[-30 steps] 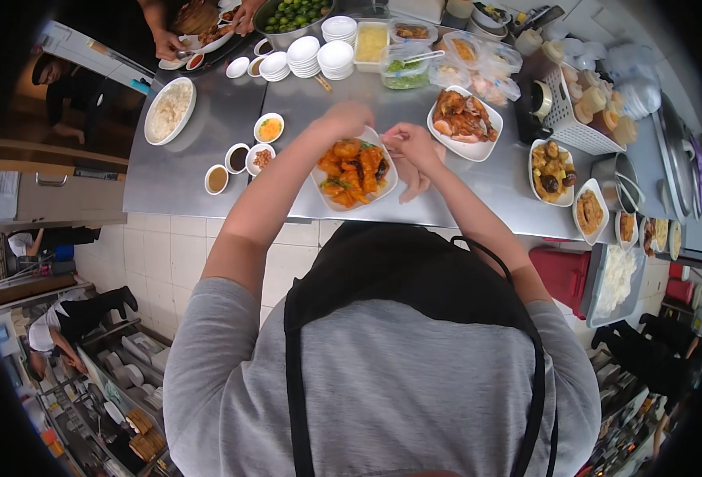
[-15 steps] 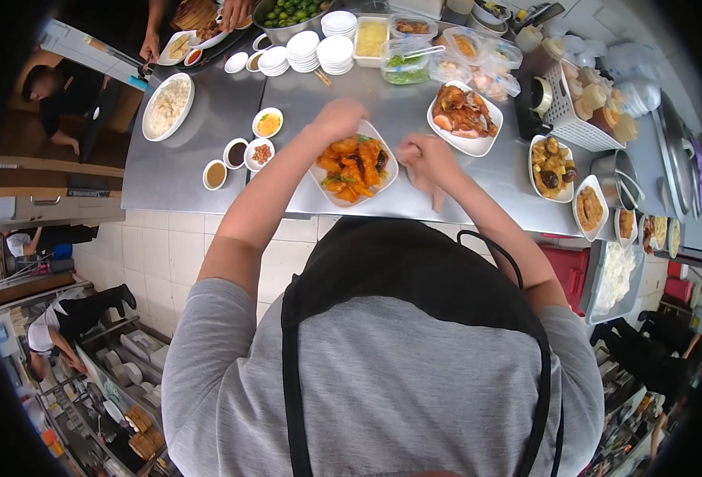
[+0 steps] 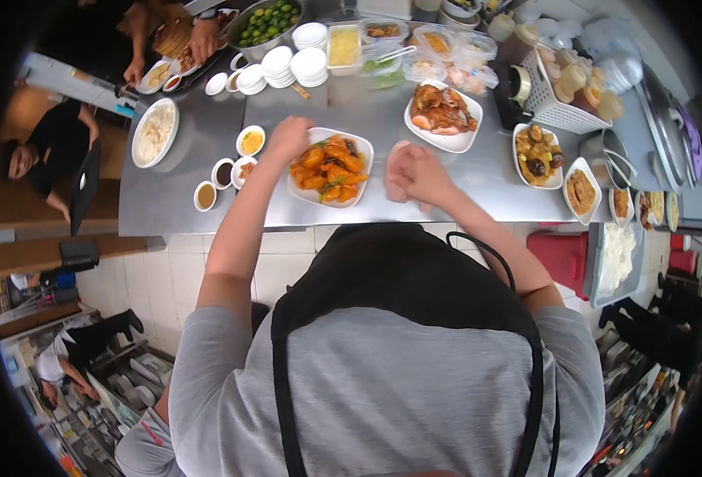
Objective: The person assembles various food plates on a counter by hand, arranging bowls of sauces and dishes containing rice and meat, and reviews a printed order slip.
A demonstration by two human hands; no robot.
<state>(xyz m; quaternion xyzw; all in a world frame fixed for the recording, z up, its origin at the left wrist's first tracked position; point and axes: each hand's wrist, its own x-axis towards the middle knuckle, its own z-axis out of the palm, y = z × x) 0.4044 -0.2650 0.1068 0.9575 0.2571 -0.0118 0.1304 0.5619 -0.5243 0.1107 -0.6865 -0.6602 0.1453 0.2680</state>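
Observation:
A white square plate (image 3: 361,145) of glazed orange pieces with green bits lies near the counter's front edge. My left hand (image 3: 291,137) is at its far left corner, fingers curled; whether they grip the rim or something small is hidden. To the right of the plate, my right hand (image 3: 424,176) has its fingers closed on a pale pink cloth (image 3: 397,168), low over the steel counter. A white plate of browned roast poultry (image 3: 444,111) sits beyond my right hand. Left of my left forearm are small cups of yellow sauce (image 3: 250,141), peanuts (image 3: 244,171), dark sauce (image 3: 223,173) and brown sauce (image 3: 204,195).
An oval bowl of rice (image 3: 156,131) stands at the left. Stacked white saucers (image 3: 276,63), a pot of green limes (image 3: 267,24) and food tubs (image 3: 344,46) line the back. More dishes (image 3: 537,155) and a white bottle basket (image 3: 561,103) are right. A co-worker's hands (image 3: 200,40) work far left.
My left hand has moved from the plate's far edge to its far left corner. My right hand now holds the cloth lower, beside the plate. The whole view has shifted slightly.

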